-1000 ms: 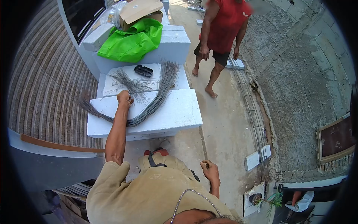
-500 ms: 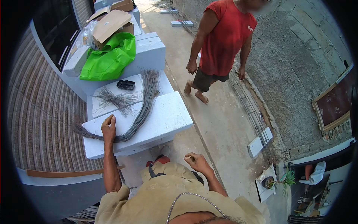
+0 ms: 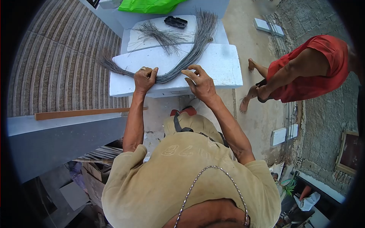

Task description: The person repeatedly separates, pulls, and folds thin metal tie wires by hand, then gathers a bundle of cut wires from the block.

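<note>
A long, curved bundle of thin grey wires [image 3: 182, 64] lies across a white block [image 3: 224, 68]. My left hand [image 3: 145, 79] is closed round the bundle near the block's front edge, left of its lowest bend. Beside the bundle's right part is my right hand [image 3: 199, 83], its thumb and fingers apart, with nothing visible between them. Behind, a smaller loose heap of wires [image 3: 163, 36] and a black tray-like object [image 3: 175, 22] rest on another white slab [image 3: 137, 41].
Green cloth [image 3: 148, 5] lies at the top. A person in a red shirt [image 3: 319, 68] stands on the right, near a long steel rebar frame [image 3: 289, 114] and a white block [image 3: 284, 134]. A ribbed wall [image 3: 64, 64] and a brown strip [image 3: 76, 113] are on the left.
My left hand has moved onto the wire bundle and closed round it. My right hand has risen from beside my body to the bundle. The person in red has come nearer, now bent over.
</note>
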Demonstrator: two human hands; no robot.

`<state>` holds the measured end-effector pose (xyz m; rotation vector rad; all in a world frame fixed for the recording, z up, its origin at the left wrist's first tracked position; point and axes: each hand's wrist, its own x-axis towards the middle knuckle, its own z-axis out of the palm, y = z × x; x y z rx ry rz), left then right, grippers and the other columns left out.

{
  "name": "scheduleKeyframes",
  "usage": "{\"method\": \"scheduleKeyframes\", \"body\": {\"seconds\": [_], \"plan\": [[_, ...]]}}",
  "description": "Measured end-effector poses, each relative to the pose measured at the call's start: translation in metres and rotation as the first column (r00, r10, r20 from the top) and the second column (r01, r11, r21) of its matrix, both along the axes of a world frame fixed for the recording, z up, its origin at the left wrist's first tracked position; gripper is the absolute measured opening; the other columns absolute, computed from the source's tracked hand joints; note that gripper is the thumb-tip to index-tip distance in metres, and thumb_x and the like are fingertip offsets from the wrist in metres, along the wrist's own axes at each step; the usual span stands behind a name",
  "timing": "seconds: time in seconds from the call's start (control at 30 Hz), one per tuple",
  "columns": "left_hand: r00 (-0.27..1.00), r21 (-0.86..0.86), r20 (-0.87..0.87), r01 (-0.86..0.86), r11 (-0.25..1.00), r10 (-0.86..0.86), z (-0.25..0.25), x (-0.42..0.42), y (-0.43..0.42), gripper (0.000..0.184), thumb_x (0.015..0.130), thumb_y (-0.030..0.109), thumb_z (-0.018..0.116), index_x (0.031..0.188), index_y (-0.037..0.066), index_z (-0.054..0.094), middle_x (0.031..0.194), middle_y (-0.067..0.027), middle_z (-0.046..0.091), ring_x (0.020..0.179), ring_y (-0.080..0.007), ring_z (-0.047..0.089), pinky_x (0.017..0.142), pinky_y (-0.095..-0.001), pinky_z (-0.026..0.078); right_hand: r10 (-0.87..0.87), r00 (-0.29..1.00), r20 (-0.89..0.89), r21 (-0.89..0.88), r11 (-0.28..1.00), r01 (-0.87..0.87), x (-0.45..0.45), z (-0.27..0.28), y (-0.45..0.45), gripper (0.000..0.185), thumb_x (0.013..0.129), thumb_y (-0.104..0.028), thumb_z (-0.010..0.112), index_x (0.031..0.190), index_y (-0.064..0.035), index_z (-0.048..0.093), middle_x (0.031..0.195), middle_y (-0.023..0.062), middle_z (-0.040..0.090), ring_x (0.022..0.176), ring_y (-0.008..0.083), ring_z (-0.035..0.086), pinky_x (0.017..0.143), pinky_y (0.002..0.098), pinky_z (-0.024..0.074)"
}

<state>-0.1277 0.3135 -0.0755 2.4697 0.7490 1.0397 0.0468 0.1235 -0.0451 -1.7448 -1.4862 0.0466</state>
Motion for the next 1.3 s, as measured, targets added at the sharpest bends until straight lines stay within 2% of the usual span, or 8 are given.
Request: {"method": "scheduleKeyframes", "body": {"seconds": [0.13, 0.33, 0.63, 0.7, 0.77, 0.87, 1.03, 1.3], "plan": [[0.988, -0.070, -0.156, -0.021, 0.997, 0.010, 0.002, -0.006, 0.005, 0.024, 0.083, 0.015, 0.064, 0.064, 0.000, 0.064, 0.058, -0.0131, 0.059, 0.052, -0.0258, 0.058, 0.052, -0.0340, 0.044, 0.011, 0.983, 0.183, 0.010, 1.000, -0.013, 0.005, -0.030, 0.012, 0.035, 0.075, -0.008, 0.070, 0.108, -0.0118, 0.060, 0.105, 0.0067, 0.058, 0.085, 0.0226, 0.059, 0.070, 0.0329, 0.0522], [0.978, -0.232, 0.191, 0.130, 0.964, -0.086, 0.013, -0.004, 0.001, 0.037, 0.085, 0.018, 0.064, 0.055, -0.001, 0.053, 0.047, -0.0117, 0.047, 0.043, -0.0172, 0.042, 0.045, -0.0348, 0.034, 0.027, 0.978, 0.208, 0.007, 1.000, -0.029, 0.010, -0.042, 0.025, 0.021, 0.077, -0.013, 0.068, 0.097, -0.0094, 0.064, 0.096, 0.0055, 0.061, 0.091, 0.0236, 0.056, 0.077, 0.0356, 0.0477], [0.991, -0.154, 0.079, 0.120, 0.981, -0.109, 0.014, -0.007, 0.006, 0.038, 0.087, 0.018, 0.062, 0.055, -0.002, 0.052, 0.047, -0.0112, 0.047, 0.043, -0.0178, 0.040, 0.045, -0.0344, 0.034, 0.177, 0.867, 0.466, -0.067, 0.984, -0.164, 0.021, -0.010, 0.027, 0.014, 0.082, -0.019, 0.064, 0.082, -0.0070, 0.056, 0.087, 0.0059, 0.061, 0.084, 0.0222, 0.058, 0.072, 0.0355, 0.0450], [0.994, -0.143, 0.080, 0.085, 0.986, -0.074, 0.008, -0.006, 0.008, 0.039, 0.087, 0.019, 0.062, 0.055, -0.001, 0.052, 0.047, -0.0116, 0.049, 0.041, -0.0192, 0.041, 0.045, -0.0351, 0.035, 0.263, 0.961, 0.087, -0.056, 0.964, -0.258, 0.019, -0.019, 0.021, 0.022, 0.082, -0.022, 0.066, 0.075, -0.0057, 0.053, 0.072, 0.0078, 0.059, 0.065, 0.0245, 0.059, 0.058, 0.0352, 0.0465], [0.997, -0.153, 0.064, 0.058, 0.987, -0.048, 0.000, -0.007, 0.013, 0.038, 0.087, 0.019, 0.062, 0.056, -0.001, 0.055, 0.049, -0.0118, 0.052, 0.041, -0.0196, 0.047, 0.044, -0.0347, 0.037, 0.268, 0.959, 0.092, 0.034, 0.962, -0.272, 0.016, -0.020, 0.012, 0.027, 0.082, -0.024, 0.068, 0.070, -0.0047, 0.052, 0.058, 0.0087, 0.055, 0.049, 0.0268, 0.055, 0.045, 0.0356, 0.0435], [0.998, -0.130, 0.051, 0.045, 0.991, -0.039, 0.008, -0.005, 0.013, 0.040, 0.091, 0.023, 0.056, 0.058, 0.000, 0.059, 0.051, -0.0113, 0.057, 0.045, -0.0208, 0.055, 0.047, -0.0338, 0.042, 0.269, 0.963, -0.030, 0.004, 0.963, -0.269, 0.025, -0.006, -0.020, 0.028, 0.080, -0.022, 0.068, 0.068, -0.0054, 0.050, 0.057, 0.0064, 0.052, 0.049, 0.0233, 0.052, 0.045, 0.0339, 0.0403], [0.999, -0.181, 0.030, -0.018, 0.983, 0.023, 0.010, -0.001, 0.006, 0.044, 0.094, 0.025, 0.051, 0.059, 0.000, 0.062, 0.053, -0.0115, 0.060, 0.048, -0.0226, 0.060, 0.049, -0.0334, 0.045, 0.063, 0.978, -0.199, -0.083, 0.993, -0.081, 0.089, 0.053, -0.119, 0.030, 0.078, -0.019, 0.070, 0.063, -0.0065, 0.047, 0.056, 0.0026, 0.048, 0.050, 0.0175, 0.046, 0.046, 0.0312, 0.0350], [0.999, -0.129, 0.030, -0.033, 0.991, 0.037, 0.002, 0.000, 0.007, 0.049, 0.093, 0.031, 0.052, 0.058, -0.001, 0.061, 0.050, -0.0113, 0.057, 0.046, -0.0220, 0.059, 0.047, -0.0341, 0.043, -0.487, 0.863, -0.138, 0.133, 0.854, 0.503, 0.170, 0.176, -0.326, 0.035, 0.075, -0.014, 0.072, 0.057, -0.0084, 0.043, 0.055, -0.0035, 0.041, 0.051, 0.0083, 0.036, 0.047, 0.0268, 0.0266]]}}
